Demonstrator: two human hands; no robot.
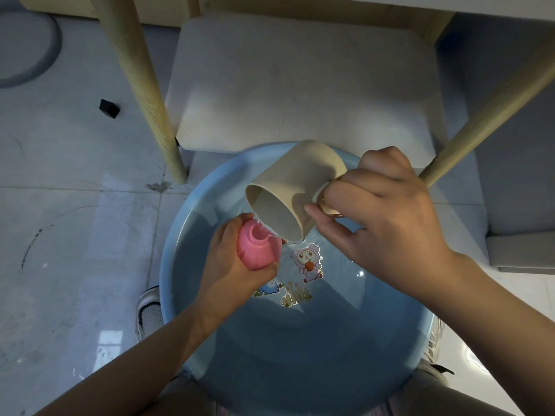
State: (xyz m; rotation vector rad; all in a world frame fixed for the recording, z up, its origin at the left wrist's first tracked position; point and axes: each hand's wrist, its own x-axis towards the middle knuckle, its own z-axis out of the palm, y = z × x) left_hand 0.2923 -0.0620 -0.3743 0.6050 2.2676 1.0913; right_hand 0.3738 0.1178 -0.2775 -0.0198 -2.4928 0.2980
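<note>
A round blue basin (177,253) with water and cartoon stickers on its bottom sits on the floor between my feet. My right hand (387,217) grips the handle of a beige mug (294,181), tilted with its mouth down and to the left. A thin stream of water runs from the mug's rim onto a small pink round object (259,249) with a hollow in its top. My left hand (237,271) holds that pink object from below, above the water.
A pale cushioned stool seat (300,85) stands just beyond the basin, flanked by two light wooden legs (144,85). A small black block (109,108) lies on the tiled floor at the left. My white shoe (148,313) touches the basin's left side.
</note>
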